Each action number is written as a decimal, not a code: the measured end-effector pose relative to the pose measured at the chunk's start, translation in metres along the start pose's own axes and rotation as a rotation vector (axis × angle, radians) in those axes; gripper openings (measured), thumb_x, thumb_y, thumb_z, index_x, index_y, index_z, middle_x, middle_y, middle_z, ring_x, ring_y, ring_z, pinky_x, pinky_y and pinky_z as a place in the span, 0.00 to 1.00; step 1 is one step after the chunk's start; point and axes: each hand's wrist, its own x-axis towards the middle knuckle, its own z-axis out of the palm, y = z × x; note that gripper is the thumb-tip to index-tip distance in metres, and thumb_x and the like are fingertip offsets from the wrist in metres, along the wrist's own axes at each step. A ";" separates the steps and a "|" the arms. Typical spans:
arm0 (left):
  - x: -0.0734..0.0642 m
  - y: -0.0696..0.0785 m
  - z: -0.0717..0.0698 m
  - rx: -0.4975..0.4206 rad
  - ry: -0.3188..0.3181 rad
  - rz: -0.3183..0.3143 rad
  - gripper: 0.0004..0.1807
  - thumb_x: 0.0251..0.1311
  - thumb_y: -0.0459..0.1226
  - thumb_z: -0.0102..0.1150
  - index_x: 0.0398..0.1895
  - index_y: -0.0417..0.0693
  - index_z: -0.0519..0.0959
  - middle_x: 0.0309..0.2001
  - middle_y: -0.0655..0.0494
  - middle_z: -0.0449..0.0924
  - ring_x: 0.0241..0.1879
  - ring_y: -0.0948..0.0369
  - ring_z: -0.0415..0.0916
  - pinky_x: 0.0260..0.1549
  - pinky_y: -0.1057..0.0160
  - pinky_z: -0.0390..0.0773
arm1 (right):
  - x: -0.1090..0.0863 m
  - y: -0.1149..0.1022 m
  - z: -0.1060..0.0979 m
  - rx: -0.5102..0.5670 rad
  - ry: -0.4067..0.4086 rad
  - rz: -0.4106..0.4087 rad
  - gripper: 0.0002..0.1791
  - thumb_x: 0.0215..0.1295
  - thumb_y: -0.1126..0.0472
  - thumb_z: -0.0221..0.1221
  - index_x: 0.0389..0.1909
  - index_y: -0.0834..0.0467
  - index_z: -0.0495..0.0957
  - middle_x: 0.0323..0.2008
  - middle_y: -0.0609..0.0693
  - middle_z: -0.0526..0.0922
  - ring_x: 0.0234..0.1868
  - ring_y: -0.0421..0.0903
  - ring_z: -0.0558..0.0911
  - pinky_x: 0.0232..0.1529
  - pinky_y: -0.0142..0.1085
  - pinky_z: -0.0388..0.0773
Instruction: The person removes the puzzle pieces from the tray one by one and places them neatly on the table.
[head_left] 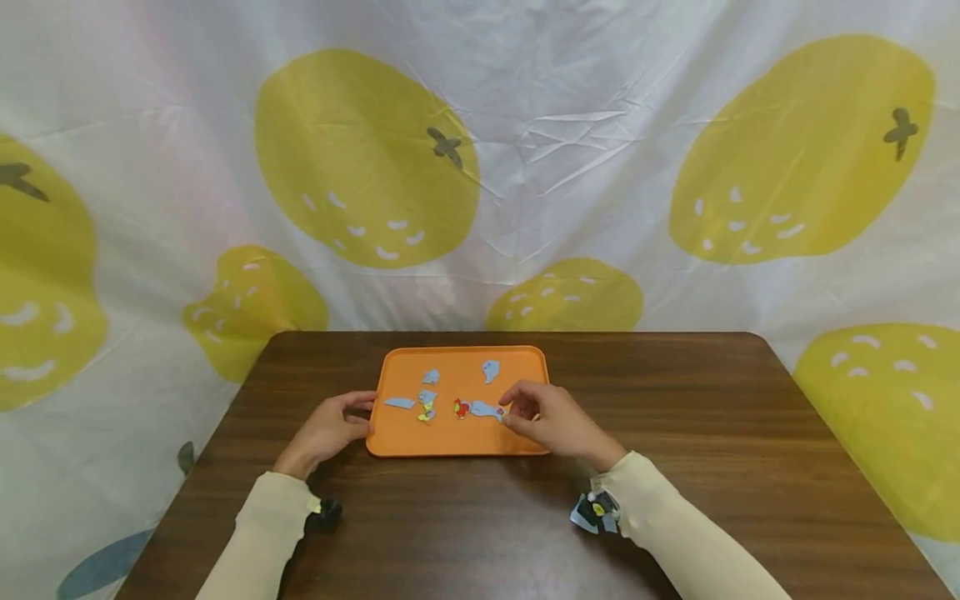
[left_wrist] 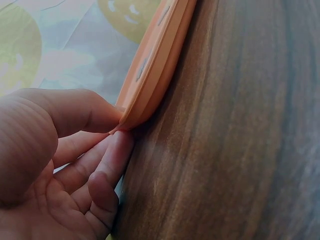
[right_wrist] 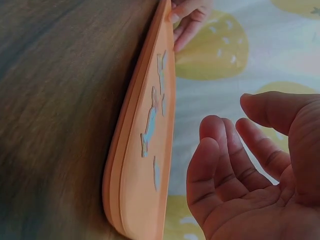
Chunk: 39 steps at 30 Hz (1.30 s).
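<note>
An orange tray [head_left: 450, 440] lies on the dark wooden table, with several flat, irregular cut-out pieces on it. My left hand [head_left: 330, 427] pinches the tray's left rim; in the left wrist view the thumb [left_wrist: 85, 111] is on the rim and a fingertip just under it. Above the tray's right part is my right hand [head_left: 555, 421], its fingers loosely bent and holding nothing in the right wrist view. Nearest to its fingertips is a light blue piece [head_left: 486, 409], lined up with a red and yellow one [head_left: 461, 408].
A light blue piece [head_left: 491, 371] lies at the tray's back right, and another [head_left: 431, 377] at the back left. A narrow strip [head_left: 400, 402] and a blue and yellow cluster [head_left: 427, 407] lie further left. Behind the table hangs a fruit-print curtain [head_left: 570, 150].
</note>
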 end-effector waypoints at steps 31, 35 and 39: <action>0.006 -0.005 0.002 -0.009 0.012 -0.008 0.33 0.57 0.30 0.66 0.68 0.45 0.71 0.59 0.42 0.76 0.49 0.53 0.81 0.43 0.61 0.82 | 0.035 0.028 0.029 -0.087 -0.017 0.087 0.15 0.55 0.62 0.72 0.42 0.59 0.81 0.33 0.50 0.83 0.35 0.43 0.80 0.39 0.31 0.76; 0.005 -0.004 0.001 -0.012 0.009 -0.008 0.33 0.57 0.30 0.65 0.68 0.44 0.71 0.59 0.42 0.76 0.49 0.53 0.81 0.43 0.62 0.82 | 0.035 0.031 0.031 -0.101 -0.014 0.103 0.15 0.54 0.60 0.73 0.41 0.57 0.81 0.32 0.48 0.83 0.33 0.40 0.79 0.38 0.32 0.77; 0.005 -0.005 0.000 -0.008 0.011 -0.012 0.33 0.57 0.30 0.65 0.68 0.44 0.71 0.59 0.42 0.76 0.50 0.52 0.81 0.44 0.61 0.82 | 0.035 0.033 0.032 -0.083 -0.013 0.108 0.15 0.53 0.62 0.73 0.40 0.57 0.81 0.33 0.48 0.83 0.32 0.38 0.78 0.37 0.32 0.77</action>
